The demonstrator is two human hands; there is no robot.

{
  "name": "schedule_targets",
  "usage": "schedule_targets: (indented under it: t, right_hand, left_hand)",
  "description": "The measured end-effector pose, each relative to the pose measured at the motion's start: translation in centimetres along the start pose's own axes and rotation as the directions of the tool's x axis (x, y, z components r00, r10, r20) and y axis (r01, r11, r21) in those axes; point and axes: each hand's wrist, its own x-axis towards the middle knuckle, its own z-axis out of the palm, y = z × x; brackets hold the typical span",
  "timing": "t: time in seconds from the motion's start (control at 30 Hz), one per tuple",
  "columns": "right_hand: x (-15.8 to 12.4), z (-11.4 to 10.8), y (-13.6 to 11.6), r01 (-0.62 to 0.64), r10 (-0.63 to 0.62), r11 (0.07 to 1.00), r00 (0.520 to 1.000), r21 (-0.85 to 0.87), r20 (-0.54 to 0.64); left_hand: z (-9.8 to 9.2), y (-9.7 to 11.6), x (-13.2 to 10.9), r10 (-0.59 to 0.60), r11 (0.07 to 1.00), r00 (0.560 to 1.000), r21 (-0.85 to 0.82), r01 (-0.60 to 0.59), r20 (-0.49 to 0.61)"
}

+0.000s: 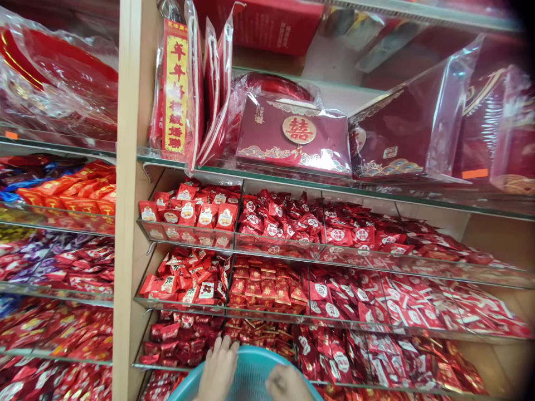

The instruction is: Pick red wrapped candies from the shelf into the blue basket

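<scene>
1. Two hands are at work here. The left hand (218,368) has its fingers stretched forward, slightly apart, palm down; I can't tell whether they touch anything.
2. The right hand (288,384) has its fingers curled in, narrow and blurred; I can't tell whether they grip something.
3. One teal basket (253,372) sits below and between the two sets of fingers, its far rim just beside the left fingertips.
4. Straight beyond the left fingers lie gold-marked red packets (263,328), too many to count.
5. Above the fingers, four tiers of sweets show in this bay, counting the one partly hidden by the basket. On the topmost, up and left of the left fingers, five white-labelled packets (207,215) line the front.
6. Higher still, well apart from the fingers, stand two maroon boxes (267,131) bearing round emblems, and one yellow banner (174,92) to their left.
7. Left of the left fingers rises one pale post (127,223); past it, four more tiers, the highest carrying a heap of orange packets (69,189).
</scene>
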Motion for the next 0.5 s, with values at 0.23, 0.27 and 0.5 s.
schedule_targets:
  t: [0.23, 0.27, 0.5]
  right_hand:
    - [-0.9, -13.4, -12.4, 0.34, -0.339, 0.937, 0.829, -0.08, -0.445]
    - [-0.8, -15.4, -13.9, 0.354, -0.373, 0.924, 0.752, -0.145, -0.543]
    - [2.9, -22.5, -18.5, 0.219, -0.562, 0.816, 0.515, -0.535, -0.647]
  left_hand:
    - [0.5, -0.1, 0.4, -0.02, 1.0, 1.0, 0.024, 0.021, -0.01]
    - [0.4, -0.1, 0.3, -0.02, 1.0, 1.0, 0.022, 0.02, 0.001]
    - [-0.2, 0.1, -0.2, 0.003, 1.0, 1.0, 0.018, -0.003, -0.014]
